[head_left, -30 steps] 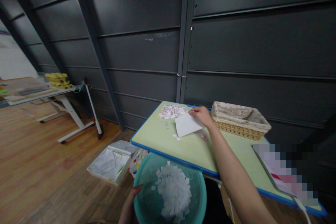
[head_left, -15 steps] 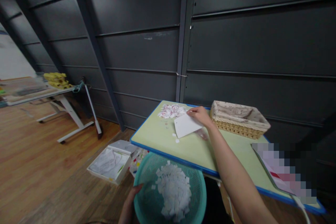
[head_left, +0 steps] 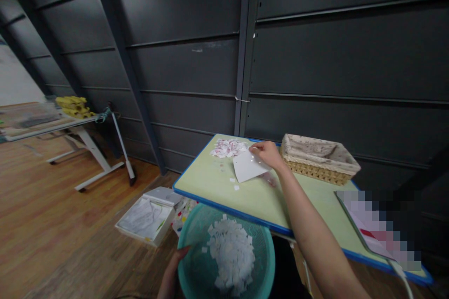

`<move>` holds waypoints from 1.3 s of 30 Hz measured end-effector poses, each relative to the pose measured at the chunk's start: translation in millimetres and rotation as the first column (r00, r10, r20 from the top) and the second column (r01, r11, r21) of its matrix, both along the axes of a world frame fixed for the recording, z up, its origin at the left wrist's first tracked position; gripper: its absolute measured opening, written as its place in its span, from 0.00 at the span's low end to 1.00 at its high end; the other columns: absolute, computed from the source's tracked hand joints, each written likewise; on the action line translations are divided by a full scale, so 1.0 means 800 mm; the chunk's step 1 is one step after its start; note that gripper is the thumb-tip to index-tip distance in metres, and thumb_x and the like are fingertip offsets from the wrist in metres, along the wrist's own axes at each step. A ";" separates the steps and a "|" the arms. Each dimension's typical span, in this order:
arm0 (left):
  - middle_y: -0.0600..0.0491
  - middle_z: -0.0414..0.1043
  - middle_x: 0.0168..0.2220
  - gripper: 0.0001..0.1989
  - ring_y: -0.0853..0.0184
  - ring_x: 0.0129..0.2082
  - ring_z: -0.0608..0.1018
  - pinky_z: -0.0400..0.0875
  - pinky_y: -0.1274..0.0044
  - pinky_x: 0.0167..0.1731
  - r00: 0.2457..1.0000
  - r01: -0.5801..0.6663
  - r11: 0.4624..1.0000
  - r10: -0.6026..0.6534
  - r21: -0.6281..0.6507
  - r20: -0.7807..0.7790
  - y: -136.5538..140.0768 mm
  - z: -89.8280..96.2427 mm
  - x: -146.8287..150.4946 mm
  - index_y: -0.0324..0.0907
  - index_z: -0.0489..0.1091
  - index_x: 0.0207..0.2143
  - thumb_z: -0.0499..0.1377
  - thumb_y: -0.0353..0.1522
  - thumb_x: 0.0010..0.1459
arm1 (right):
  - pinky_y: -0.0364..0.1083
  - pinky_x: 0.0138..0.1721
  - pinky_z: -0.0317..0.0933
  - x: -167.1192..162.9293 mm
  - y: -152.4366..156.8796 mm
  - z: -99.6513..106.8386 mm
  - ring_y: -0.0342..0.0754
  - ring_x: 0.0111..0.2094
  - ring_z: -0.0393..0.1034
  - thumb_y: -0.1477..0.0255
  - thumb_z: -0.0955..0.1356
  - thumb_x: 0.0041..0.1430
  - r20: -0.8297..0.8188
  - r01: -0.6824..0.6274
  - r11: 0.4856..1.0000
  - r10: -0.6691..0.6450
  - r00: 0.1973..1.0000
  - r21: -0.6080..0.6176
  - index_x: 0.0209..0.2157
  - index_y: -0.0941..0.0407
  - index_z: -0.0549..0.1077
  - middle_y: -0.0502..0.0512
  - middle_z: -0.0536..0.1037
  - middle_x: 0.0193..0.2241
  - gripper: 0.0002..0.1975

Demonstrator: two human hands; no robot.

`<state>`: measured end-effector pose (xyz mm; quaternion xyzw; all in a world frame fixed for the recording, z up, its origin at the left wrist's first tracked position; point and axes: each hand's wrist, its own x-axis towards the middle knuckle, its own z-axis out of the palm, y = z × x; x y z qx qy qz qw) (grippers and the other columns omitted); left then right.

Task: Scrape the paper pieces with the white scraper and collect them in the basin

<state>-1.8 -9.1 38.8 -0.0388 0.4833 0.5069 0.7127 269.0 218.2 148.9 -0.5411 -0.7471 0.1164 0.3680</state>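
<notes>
My right hand pinches the upper right edge of a white card, tilted just over the pale green tabletop. Beyond the card lies a heap of small white and reddish paper pieces. Two loose white bits rest on the table in front of the card. Below the table's edge, my left hand grips the left rim of a teal mesh basket, thumb over the inside. A pile of small white pieces fills the basket's middle.
A cloth-lined wicker basket stands at the table's back right, with a partly blurred flat tablet-like object nearer. On the floor at left is an open white box. A dark panelled wall rises behind; another table stands far left.
Almost nothing differs. The card stays in my right hand with small light specks showing near its top, and the view has shifted very slightly.
</notes>
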 end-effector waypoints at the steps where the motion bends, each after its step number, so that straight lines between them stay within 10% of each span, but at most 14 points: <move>1: 0.46 0.83 0.36 0.37 0.45 0.40 0.81 0.72 0.56 0.43 1.000 0.003 1.000 -0.003 -0.021 -0.015 0.001 0.001 0.000 0.37 0.58 0.61 0.63 0.33 0.49 | 0.42 0.28 0.55 -0.001 -0.001 0.001 0.48 0.27 0.69 0.68 0.63 0.52 0.018 -0.008 1.000 0.008 1.000 -0.001 0.29 0.60 0.80 0.56 0.80 0.26 0.16; 20: 0.40 0.83 0.36 0.37 0.45 0.41 0.81 0.71 0.56 0.46 0.999 -0.032 0.994 0.035 0.109 -0.033 -0.010 0.007 0.012 0.31 0.60 0.60 0.63 0.35 0.49 | 0.43 0.28 0.57 0.006 -0.038 -0.014 0.49 0.28 0.69 0.61 0.63 0.55 -0.181 -0.030 0.998 0.041 0.983 0.063 0.31 0.59 0.79 0.55 0.80 0.28 0.18; 39: 0.43 0.83 0.33 0.17 0.51 0.42 0.81 0.70 0.61 0.49 0.998 -0.015 0.989 0.022 0.148 -0.051 0.004 0.004 0.016 0.32 0.72 0.44 0.61 0.27 0.51 | 0.42 0.23 0.54 -0.016 -0.054 -0.043 0.46 0.24 0.66 0.56 0.67 0.51 -0.429 -0.278 0.950 0.192 0.882 -0.145 0.30 0.60 0.79 0.55 0.78 0.24 0.20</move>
